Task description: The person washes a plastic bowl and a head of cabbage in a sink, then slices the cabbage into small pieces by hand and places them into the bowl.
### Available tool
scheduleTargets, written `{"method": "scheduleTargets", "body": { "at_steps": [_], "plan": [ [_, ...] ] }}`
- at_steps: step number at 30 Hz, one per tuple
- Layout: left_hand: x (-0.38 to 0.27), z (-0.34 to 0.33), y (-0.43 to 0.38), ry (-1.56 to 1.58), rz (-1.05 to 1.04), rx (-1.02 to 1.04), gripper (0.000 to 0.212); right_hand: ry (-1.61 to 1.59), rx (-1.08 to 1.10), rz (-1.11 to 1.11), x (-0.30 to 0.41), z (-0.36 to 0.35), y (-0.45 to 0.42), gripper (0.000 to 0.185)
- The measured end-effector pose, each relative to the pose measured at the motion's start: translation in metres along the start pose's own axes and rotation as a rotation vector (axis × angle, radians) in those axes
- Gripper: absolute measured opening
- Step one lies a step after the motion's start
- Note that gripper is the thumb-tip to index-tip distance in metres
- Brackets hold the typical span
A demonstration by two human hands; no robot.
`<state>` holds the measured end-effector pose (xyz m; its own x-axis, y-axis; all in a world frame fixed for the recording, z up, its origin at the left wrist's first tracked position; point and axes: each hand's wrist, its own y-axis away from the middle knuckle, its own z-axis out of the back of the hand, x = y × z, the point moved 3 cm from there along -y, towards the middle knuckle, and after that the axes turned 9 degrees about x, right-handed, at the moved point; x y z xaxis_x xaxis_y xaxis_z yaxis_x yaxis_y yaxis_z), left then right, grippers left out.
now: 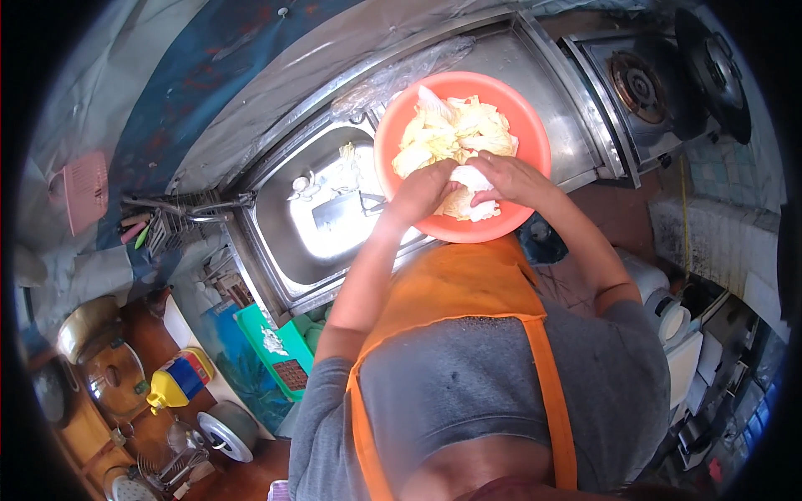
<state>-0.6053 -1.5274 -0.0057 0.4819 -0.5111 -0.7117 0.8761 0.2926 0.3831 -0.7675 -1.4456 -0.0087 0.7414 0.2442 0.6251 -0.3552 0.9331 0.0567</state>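
A round coral-red plastic basin (534,134) rests over the right edge of the steel sink and the drainboard beside it. Torn pale-yellow and white cabbage leaves (463,125) lie piled inside. Over the near part of the basin, my left hand (427,191) and my right hand (504,178) both grip a white cabbage leaf piece (471,178) between them. In the sink (276,219), a cleaver (338,211) lies flat near some cabbage scraps (349,166).
A clear plastic bag (401,75) lies behind the basin. A gas stove (639,87) with a dark pan lid (714,75) is at the right. Left are a wire rack (178,228) holding knives, a pink basket (86,193), a green crate (266,332) and a yellow bottle (178,380).
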Motion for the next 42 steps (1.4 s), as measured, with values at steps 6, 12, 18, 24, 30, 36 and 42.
{"method": "scheduleTargets", "body": {
  "at_steps": [6,12,18,24,30,36,42],
  "plan": [
    [0.008,-0.013,0.005,0.200,-0.117,0.055,0.033,-0.215,-0.066,-0.093,0.000,-0.028,0.007,0.032],
    [0.018,-0.024,0.004,0.336,-0.072,-0.020,0.027,-0.308,-0.166,-0.057,0.003,-0.042,0.002,0.025],
    [0.019,-0.026,0.000,0.865,0.010,-0.222,0.027,-1.154,-0.229,-0.300,0.014,-0.050,-0.011,0.029],
    [0.021,-0.027,0.000,1.091,-0.002,-0.271,0.026,-1.230,-0.257,-0.336,0.023,-0.035,-0.023,0.030],
    [0.028,-0.012,0.007,0.837,-0.147,-0.294,0.025,-0.308,-0.139,-0.592,-0.012,-0.011,0.000,0.044],
    [0.016,0.009,0.010,0.111,-0.194,-0.537,0.026,0.085,0.182,-0.838,-0.028,-0.003,0.011,0.054],
    [0.023,0.009,0.010,0.474,-0.027,-0.405,0.018,0.007,-0.200,-0.858,-0.056,-0.041,-0.015,0.037]
  ]
}}
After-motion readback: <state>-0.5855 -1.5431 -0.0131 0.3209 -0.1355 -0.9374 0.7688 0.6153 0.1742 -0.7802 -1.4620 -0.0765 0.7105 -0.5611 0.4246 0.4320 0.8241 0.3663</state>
